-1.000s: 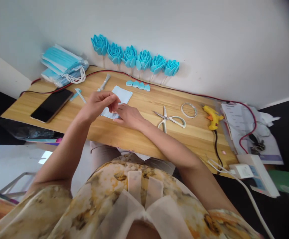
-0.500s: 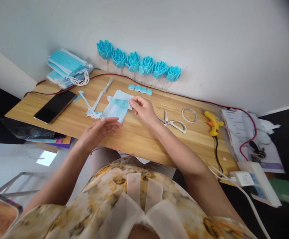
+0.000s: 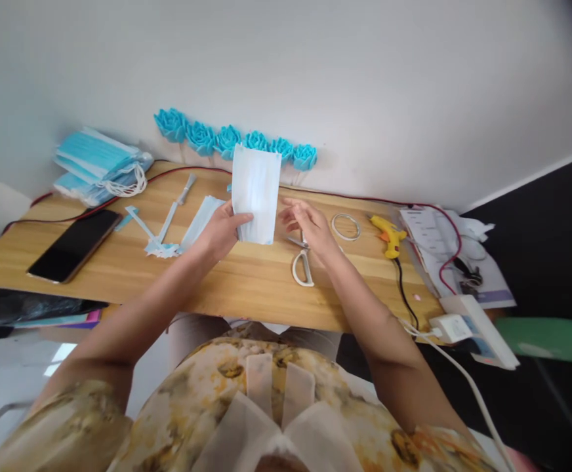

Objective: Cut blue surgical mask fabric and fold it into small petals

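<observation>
My left hand (image 3: 221, 233) pinches the lower left edge of a pale blue rectangle of mask fabric (image 3: 256, 193) and holds it upright above the wooden table (image 3: 119, 262). My right hand (image 3: 308, 226) hovers just right of the sheet with fingers spread and nothing in them, over the white-handled scissors (image 3: 302, 262). More cut mask pieces (image 3: 198, 221) and trimmed strips (image 3: 161, 236) lie to the left of my left hand.
A row of blue fabric roses (image 3: 227, 139) leans on the wall. A stack of face masks (image 3: 96, 167) and a black phone (image 3: 72, 244) lie at left. A wire ring (image 3: 346, 226), yellow glue gun (image 3: 388, 235), papers, red cable and charger (image 3: 450, 326) sit at right.
My left hand lifted one fabric sheet off the pile and raised it upright. My right hand let go and drew back over the scissors. The view shifted right.
</observation>
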A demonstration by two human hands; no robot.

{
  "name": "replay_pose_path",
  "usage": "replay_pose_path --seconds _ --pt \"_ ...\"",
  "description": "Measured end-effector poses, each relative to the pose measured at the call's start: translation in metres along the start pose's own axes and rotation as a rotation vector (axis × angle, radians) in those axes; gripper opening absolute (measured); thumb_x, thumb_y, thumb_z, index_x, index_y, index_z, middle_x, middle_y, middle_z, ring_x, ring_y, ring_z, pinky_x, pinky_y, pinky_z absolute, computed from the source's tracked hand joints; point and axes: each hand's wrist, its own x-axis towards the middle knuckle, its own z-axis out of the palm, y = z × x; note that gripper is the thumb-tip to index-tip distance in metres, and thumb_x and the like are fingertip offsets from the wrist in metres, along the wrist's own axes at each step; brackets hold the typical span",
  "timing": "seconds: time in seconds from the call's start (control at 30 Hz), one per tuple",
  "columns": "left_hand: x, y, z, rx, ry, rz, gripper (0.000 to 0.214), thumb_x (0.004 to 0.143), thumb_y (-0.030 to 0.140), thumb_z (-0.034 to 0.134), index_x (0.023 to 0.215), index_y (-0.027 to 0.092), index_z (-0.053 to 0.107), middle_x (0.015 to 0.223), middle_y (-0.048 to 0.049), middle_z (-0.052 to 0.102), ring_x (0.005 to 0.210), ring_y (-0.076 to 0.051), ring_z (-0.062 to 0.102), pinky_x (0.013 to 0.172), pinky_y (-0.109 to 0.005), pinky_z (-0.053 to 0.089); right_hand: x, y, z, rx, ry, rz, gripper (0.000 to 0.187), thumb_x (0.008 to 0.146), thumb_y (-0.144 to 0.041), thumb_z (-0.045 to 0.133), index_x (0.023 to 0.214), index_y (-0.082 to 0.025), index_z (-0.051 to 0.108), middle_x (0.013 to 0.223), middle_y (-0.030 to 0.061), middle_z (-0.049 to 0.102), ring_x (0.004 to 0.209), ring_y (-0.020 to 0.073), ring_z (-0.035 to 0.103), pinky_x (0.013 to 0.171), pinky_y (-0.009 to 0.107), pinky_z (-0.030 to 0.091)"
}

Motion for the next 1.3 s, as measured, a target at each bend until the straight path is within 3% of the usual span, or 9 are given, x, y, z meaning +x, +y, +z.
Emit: replay_pose_path --seconds 0.17,0.3,0.37,0.47,0.63,0.77,1.1,1.23,1.3 --pt "0.006 -0.012 0.013 0.094 -0.096 -0.075 0.046 0.065 0.026 0.085 0.107 0.013 0.070 0.098 -0.0098 0.080 0.097 -0.029 0.074 0.084 -0.036 0.057 0.000 0.014 -0.002 0.086 0.077 0.033 0.045 0.079 -0.066 0.072 0.096 -0.025 0.071 0.080 -0.0011 0.068 0.071 0.0152 0.063 0.070 0.029 0.057" --pt "0.012 -0.013 0.005 0.126 -0.173 -0.092 0.051 0.072 0.042 0.085 0.112 0.012 0.073 0.105 -0.0121 0.080 0.097 -0.029 0.074 0.083 -0.037 0.058 -0.007 0.024 0.000 0.042 0.085 0.073 0.032 0.081 -0.055 0.072 0.083 -0.024 0.067 0.070 -0.0038 0.060 0.065 0.0132 0.057 0.067 0.027 0.053" --pt "0.016 -0.011 -0.001 0.208 -0.150 -0.058 0.053 0.068 0.045 0.089 0.109 0.013 0.076 0.102 -0.0105 0.080 0.093 -0.027 0.074 0.082 -0.036 0.057 -0.009 0.028 0.000 0.015 0.068 0.067 0.029 0.083 -0.052 0.070 0.082 -0.023 0.067 0.068 -0.0045 0.057 0.063 0.0123 0.055 0.066 0.027 0.050" --pt "0.019 -0.010 -0.010 0.328 -0.083 -0.025 0.056 0.060 0.046 0.094 0.102 0.013 0.079 0.087 -0.0075 0.080 0.079 -0.023 0.071 0.076 -0.034 0.057 -0.009 0.031 0.000 0.015 0.069 0.055 0.029 0.084 -0.050 0.069 0.083 -0.021 0.068 0.066 -0.0047 0.056 0.062 0.0115 0.053 0.064 0.026 0.047" --pt "0.018 -0.012 -0.016 0.309 0.002 0.025 0.056 0.063 0.051 0.091 0.103 0.013 0.080 0.085 -0.0070 0.079 0.071 -0.019 0.068 0.067 -0.030 0.053 -0.006 0.032 0.000 0.041 0.135 0.062 0.029 0.083 -0.049 0.068 0.082 -0.020 0.068 0.063 -0.0043 0.058 0.060 0.0117 0.054 0.063 0.026 0.047" --pt "0.017 -0.014 -0.016 0.300 -0.013 0.028 0.056 0.065 0.051 0.091 0.104 0.013 0.080 0.091 -0.0079 0.080 0.075 -0.020 0.068 0.070 -0.031 0.055 -0.005 0.032 -0.001 0.064 0.154 0.067 0.028 0.082 -0.048 0.069 0.081 -0.021 0.068 0.061 -0.0049 0.057 0.059 0.0118 0.054 0.061 0.026 0.046" --pt "0.016 -0.024 -0.016 0.293 -0.088 -0.031 0.056 0.065 0.054 0.093 0.103 0.014 0.082 0.095 -0.0091 0.081 0.086 -0.024 0.072 0.082 -0.037 0.058 -0.008 0.037 0.002 0.125 0.031 0.057 0.031 0.084 -0.051 0.074 0.087 -0.020 0.071 0.067 -0.0047 0.060 0.062 0.0104 0.053 0.063 0.025 0.043" --pt "0.013 -0.021 -0.016 0.272 -0.094 -0.128 0.056 0.063 0.056 0.094 0.098 0.014 0.082 0.086 -0.0071 0.080 0.070 -0.020 0.069 0.068 -0.031 0.055 -0.005 0.033 0.000 0.298 -0.007 0.123 0.050 0.078 -0.062 0.077 0.109 -0.023 0.071 0.086 -0.0009 0.069 0.075 0.0145 0.063 0.071 0.027 0.054" --pt "0.010 -0.020 -0.016 0.308 -0.135 -0.185 0.055 0.062 0.058 0.094 0.094 0.015 0.083 0.082 -0.0055 0.080 0.065 -0.017 0.066 0.063 -0.028 0.052 -0.005 0.031 -0.001 0.349 -0.022 0.165 0.056 0.075 -0.066 0.078 0.111 -0.023 0.070 0.092 0.0009 0.072 0.080 0.0163 0.066 0.070 0.028 0.056"
